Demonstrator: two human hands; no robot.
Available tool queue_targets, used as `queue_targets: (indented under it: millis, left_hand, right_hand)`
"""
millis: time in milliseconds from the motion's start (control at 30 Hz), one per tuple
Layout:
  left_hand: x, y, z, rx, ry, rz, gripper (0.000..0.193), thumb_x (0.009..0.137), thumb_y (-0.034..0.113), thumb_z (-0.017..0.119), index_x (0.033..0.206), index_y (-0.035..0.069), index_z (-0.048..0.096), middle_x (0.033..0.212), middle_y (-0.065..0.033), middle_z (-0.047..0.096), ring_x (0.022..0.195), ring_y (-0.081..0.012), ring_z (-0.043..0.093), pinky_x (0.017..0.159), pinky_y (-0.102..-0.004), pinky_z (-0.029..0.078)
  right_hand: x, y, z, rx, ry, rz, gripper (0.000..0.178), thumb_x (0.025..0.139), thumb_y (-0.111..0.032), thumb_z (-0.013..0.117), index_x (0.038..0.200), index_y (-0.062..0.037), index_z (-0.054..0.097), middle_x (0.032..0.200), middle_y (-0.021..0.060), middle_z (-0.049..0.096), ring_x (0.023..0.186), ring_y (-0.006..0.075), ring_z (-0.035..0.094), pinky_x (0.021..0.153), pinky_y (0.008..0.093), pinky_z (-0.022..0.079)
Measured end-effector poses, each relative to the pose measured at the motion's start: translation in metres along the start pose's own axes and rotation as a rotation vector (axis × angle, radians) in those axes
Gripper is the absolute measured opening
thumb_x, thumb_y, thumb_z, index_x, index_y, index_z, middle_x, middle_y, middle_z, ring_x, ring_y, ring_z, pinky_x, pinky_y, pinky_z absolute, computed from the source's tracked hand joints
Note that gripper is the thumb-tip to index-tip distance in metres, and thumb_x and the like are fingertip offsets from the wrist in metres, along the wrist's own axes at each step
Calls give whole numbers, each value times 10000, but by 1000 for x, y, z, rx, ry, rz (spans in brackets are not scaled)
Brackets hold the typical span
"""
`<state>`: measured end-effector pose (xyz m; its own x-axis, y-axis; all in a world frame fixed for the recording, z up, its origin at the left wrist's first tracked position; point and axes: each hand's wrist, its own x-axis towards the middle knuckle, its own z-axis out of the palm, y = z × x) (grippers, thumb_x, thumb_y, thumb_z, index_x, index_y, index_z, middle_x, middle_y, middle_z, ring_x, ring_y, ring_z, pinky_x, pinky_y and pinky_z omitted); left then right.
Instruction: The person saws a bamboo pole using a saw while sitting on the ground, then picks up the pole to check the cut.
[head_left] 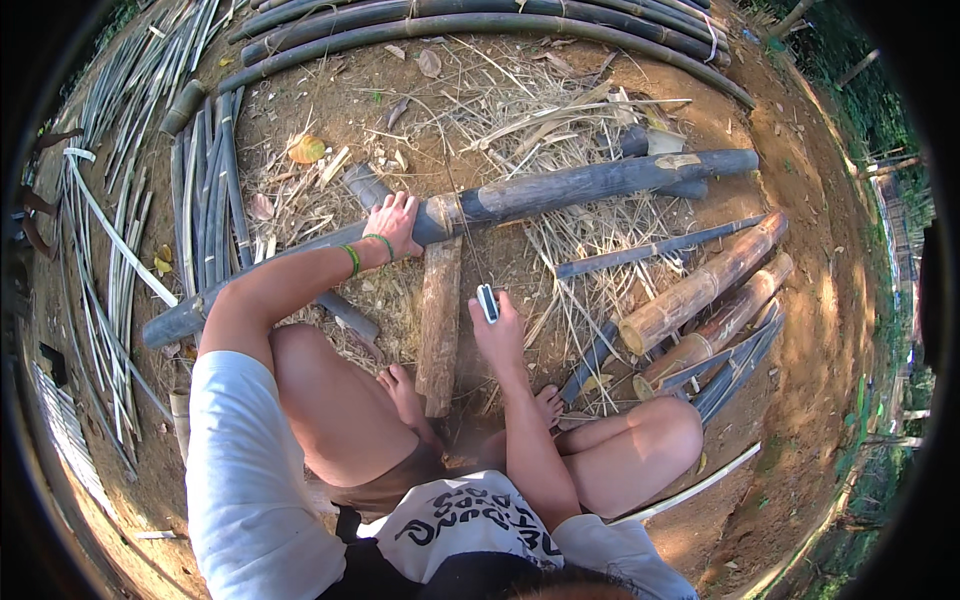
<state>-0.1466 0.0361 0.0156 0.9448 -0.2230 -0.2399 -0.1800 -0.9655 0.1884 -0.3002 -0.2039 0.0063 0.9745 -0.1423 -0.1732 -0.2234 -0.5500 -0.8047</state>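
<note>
A long dark bamboo pole (pixel 590 188) lies crosswise in front of me, with a pale scraped ring near its middle. My left hand (pixel 396 222) presses down on it just left of that ring, fingers spread over the top. Closed in my right hand (pixel 500 330), nearer to me, is the handle of a hand saw (pixel 487 302), pale with a dark centre. Its thin blade shows edge-on as a fine line running away across the pole beside the ring. A flat wooden plank (pixel 438 330) lies lengthwise between my feet, its far end against the pole.
Thick dark poles (pixel 480 28) lie across the far side. Split strips (pixel 120 130) are piled at the left. Cut brown bamboo pieces (pixel 690 290) rest at the right. Dry straw and shavings (pixel 560 130) cover the ground beyond the pole. My bare feet (pixel 405 395) flank the plank.
</note>
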Motion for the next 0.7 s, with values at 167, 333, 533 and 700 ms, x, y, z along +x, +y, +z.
queue_targets:
  millis: [167, 333, 533, 700]
  left_hand:
    - [-34, -10, 36, 263, 294, 870, 781, 793, 476, 774, 1394, 55, 506, 1371, -168, 526, 1395, -342, 452, 1285, -565, 203]
    - [-62, 18, 83, -110, 208, 1283, 665, 823, 536, 684, 1256, 32, 657, 1253, -149, 637, 1361, -308, 528, 1264, -580, 251]
    - [-31, 33, 133, -131, 165, 1113, 573, 751, 542, 684, 1026, 39, 697, 1038, -140, 652, 1158, -325, 596, 1220, -564, 299]
    - [-7, 36, 135, -132, 248, 1105, 520, 746, 526, 663, 956, 50, 678, 901, -105, 621, 1005, -294, 613, 1162, -559, 334]
  right_hand:
    - [3, 20, 14, -25, 51, 75, 427, 940, -369, 723, 1139, 5, 666, 944, 232, 725, 898, 387, 716, 796, 459, 546]
    - [2, 3, -2, 64, 17, 110, 382, 939, -333, 738, 1107, 7, 688, 902, 183, 727, 822, 317, 710, 761, 408, 546]
    - [8, 7, 3, 5, -2, 64, 375, 938, -325, 739, 1088, 15, 691, 854, 151, 714, 767, 252, 683, 736, 387, 536]
    - [9, 11, -1, 16, -3, 78, 375, 938, -337, 739, 1068, 12, 695, 818, 143, 693, 736, 227, 657, 716, 379, 527]
